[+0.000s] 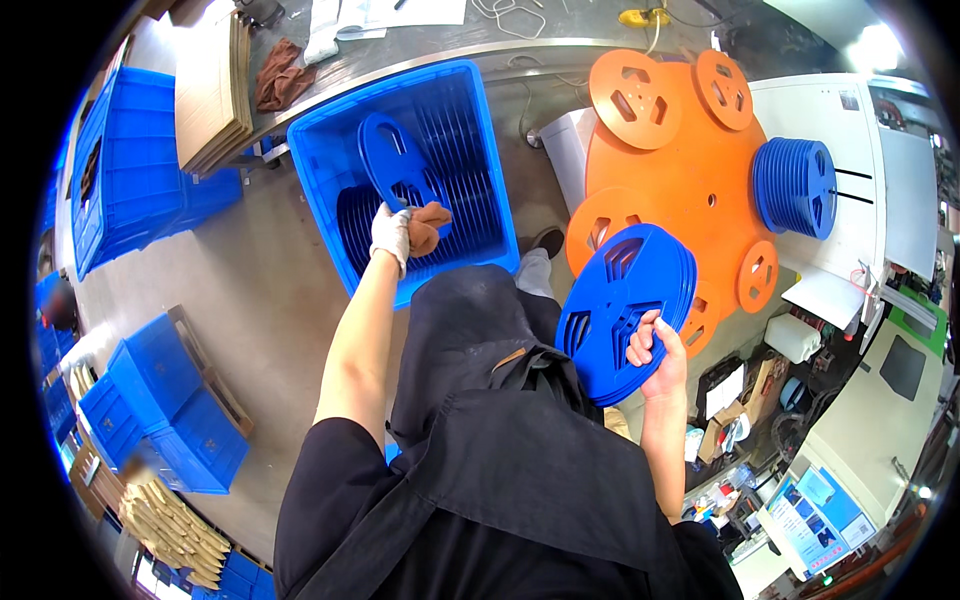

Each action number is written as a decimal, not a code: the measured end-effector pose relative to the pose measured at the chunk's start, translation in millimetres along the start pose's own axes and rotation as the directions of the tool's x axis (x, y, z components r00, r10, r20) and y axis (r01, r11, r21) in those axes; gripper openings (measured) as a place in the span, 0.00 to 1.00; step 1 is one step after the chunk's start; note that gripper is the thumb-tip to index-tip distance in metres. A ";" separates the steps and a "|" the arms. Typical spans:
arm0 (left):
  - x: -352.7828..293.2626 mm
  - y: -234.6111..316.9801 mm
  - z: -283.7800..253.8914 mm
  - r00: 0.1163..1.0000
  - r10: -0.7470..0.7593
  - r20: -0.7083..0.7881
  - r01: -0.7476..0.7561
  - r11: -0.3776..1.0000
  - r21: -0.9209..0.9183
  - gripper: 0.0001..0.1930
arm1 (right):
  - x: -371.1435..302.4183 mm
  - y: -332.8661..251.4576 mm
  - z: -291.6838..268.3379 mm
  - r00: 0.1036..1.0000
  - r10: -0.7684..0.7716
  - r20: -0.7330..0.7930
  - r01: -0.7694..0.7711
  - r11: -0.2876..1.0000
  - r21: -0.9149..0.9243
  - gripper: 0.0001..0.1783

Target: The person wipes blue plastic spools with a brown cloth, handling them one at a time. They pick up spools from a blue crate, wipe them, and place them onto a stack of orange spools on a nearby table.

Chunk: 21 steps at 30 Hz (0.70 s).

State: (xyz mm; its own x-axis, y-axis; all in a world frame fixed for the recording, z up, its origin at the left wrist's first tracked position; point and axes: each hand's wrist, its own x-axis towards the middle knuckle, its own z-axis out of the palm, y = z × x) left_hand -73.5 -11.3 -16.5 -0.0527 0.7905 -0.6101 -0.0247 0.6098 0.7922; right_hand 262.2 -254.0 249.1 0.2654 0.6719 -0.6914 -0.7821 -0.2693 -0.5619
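Note:
My left hand, in a white glove with brown on the finger side, reaches into a blue plastic crate. Its fingers close at the lower edge of a tilted blue reel disc, which rises above the others. Rows of blue discs stand on edge inside that crate. My bare right hand grips a stack of blue reel discs at my right side, fingers curled into a cut-out.
An orange round table carries smaller orange slotted discs. Beside it, blue discs sit on rods at a white machine. Blue crates stand left, near stacked cardboard. A grey workbench runs along the far side.

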 end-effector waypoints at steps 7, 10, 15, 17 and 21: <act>6.7 -25.5 14.9 0.997 0.064 -0.035 -0.051 0.955 0.292 0.32 | 0.6 -5.5 9.6 0.997 -0.036 0.066 0.032 0.998 0.059 0.10; -48.7 40.0 26.4 0.974 0.016 0.226 -0.167 0.725 0.669 0.40 | -3.4 -18.3 1.5 0.955 -0.161 0.250 0.114 0.975 0.192 0.15; -126.5 72.6 65.4 0.524 0.298 0.798 -0.851 0.232 0.472 0.33 | -4.5 -46.6 -5.0 0.867 -0.306 0.394 0.134 0.903 0.407 0.24; -142.0 77.2 83.3 0.204 0.258 0.944 -0.973 -0.049 0.224 0.32 | -2.5 -49.7 -5.7 0.837 -0.338 0.430 0.077 0.852 0.518 0.26; -164.9 97.6 107.8 0.127 0.120 0.985 -0.978 -0.152 0.144 0.22 | -0.3 -51.4 -4.6 0.778 -0.356 0.518 0.009 0.830 0.558 0.27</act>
State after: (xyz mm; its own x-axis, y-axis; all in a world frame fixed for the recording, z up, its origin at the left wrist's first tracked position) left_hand 40.4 -76.1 160.0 0.9734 0.2291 0.0053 0.1993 -0.8576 0.4742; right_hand 304.9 -243.5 276.1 0.1933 0.9758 -0.1024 -0.9611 0.1673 -0.2196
